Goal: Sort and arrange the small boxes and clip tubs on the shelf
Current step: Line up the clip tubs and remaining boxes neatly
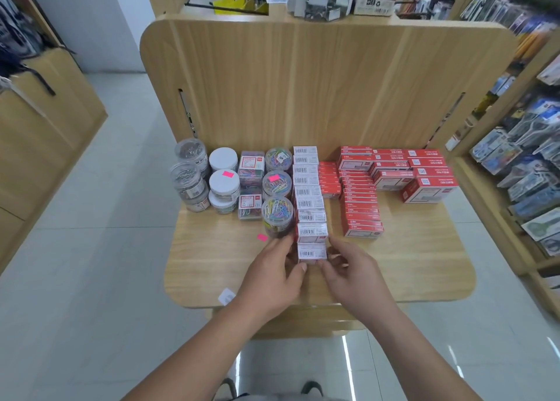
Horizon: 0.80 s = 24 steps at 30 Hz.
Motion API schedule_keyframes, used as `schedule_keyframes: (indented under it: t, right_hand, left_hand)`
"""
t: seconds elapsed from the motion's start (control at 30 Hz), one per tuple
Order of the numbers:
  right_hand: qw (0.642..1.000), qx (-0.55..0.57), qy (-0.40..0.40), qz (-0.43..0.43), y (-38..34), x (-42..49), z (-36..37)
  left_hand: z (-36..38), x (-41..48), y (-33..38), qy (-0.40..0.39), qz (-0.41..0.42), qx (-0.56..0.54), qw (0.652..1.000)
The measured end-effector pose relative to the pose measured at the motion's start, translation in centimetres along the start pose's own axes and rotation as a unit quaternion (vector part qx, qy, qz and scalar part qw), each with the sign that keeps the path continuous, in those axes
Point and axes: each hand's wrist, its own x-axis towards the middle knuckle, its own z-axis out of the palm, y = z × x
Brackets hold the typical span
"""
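So the front box (312,251), small and white with a barcode on top, sits at the near end of a long row of barcode boxes (306,182) that runs back to the rear panel, about mid-shelf. Both hands are on it: the left hand (272,275) has its fingers curled against the box's left side with the thumb at the near edge, and the right hand (351,272) pinches the right side the same way. Just left of the row are tubs of coloured clips (277,216), then square clear boxes (250,200), white-lid tubs (223,182) and silver-clip tubs (189,176). Red boxes (360,207) are stacked to the right. A pink sticker (262,237) lies loose on the wooden shelf (409,264).
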Motion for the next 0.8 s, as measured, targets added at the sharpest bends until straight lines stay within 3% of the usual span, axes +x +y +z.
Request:
schedule_keyframes:
  t: [0.13, 0.23, 0.37, 0.43, 0.6, 0.8]
  right_hand:
    - [0.993, -0.04, 0.105, 0.025, 0.9, 0.9, -3.0]
    - [0.983, -0.091, 0.156, 0.018, 1.7, 2.3, -5.0]
    - [0.989, -0.055, 0.107, 0.088, 3.6, 3.9, -6.5]
    - [0.991, -0.015, 0.08, 0.107, 4.6, 4.0, -7.1]
    - [0.995, 0.006, 0.047, 0.085, 6.4, 4.1, -8.7]
    - [0.998, -0.053, 0.036, 0.018, 7.2, 4.2, -8.8]
  left_hand:
    - [-1.0, -0.6, 1.7, 0.099, 0.008, 0.007, 0.995]
    - [-0.9, -0.4, 5.0, 0.1, 0.014, -0.033, 0.994]
    - [2.9, 0.0, 9.1, -0.037, -0.001, -0.062, 0.997]
    - [5.3, 0.5, 10.3, -0.065, -0.022, -0.069, 0.995]
    - [9.4, 3.3, 11.3, -0.002, -0.092, -0.075, 0.993]
    - [10.7, 5.8, 8.7, 0.072, -0.156, -0.115, 0.978]
